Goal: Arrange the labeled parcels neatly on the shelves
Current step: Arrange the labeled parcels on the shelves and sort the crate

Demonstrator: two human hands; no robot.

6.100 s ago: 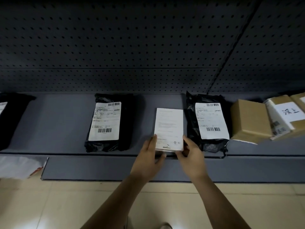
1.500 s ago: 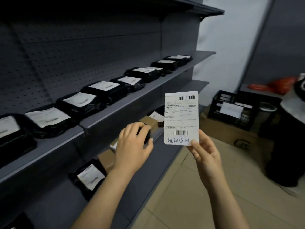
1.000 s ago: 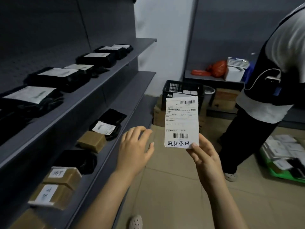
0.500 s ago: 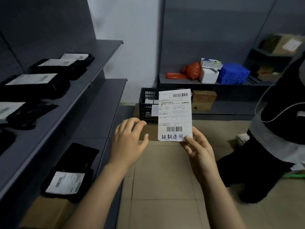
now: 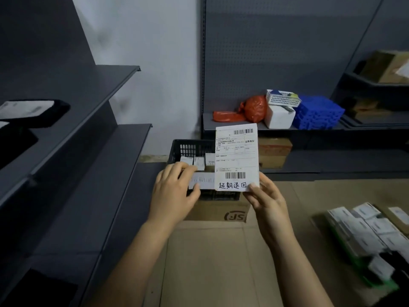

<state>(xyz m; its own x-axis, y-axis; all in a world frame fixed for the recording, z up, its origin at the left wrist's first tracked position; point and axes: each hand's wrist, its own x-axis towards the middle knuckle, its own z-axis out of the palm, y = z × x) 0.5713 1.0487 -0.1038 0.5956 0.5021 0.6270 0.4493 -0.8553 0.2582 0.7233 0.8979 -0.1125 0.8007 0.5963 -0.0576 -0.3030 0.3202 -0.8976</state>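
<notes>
My right hand (image 5: 265,202) pinches the bottom right corner of a flat white labeled parcel (image 5: 236,156) and holds it upright, its barcodes and handwritten characters facing me. My left hand (image 5: 174,196) hovers just left of it with loosely curled fingers and nothing in it, in front of a black plastic crate (image 5: 190,147) that holds several small white parcels. The grey shelves (image 5: 88,111) run along the left, with a black labeled parcel (image 5: 33,111) on the upper one.
The crate rests on a brown cardboard box (image 5: 217,211) on the floor. A green tray (image 5: 365,235) full of labeled parcels lies at the lower right. The back shelf carries a red bag (image 5: 252,108), a white box (image 5: 278,116) and blue crates (image 5: 316,113).
My view has swung right, away from the shelf rows toward the back corner. The other person has left the view. The parcel stays upright in my right hand, my left hand beside it.
</notes>
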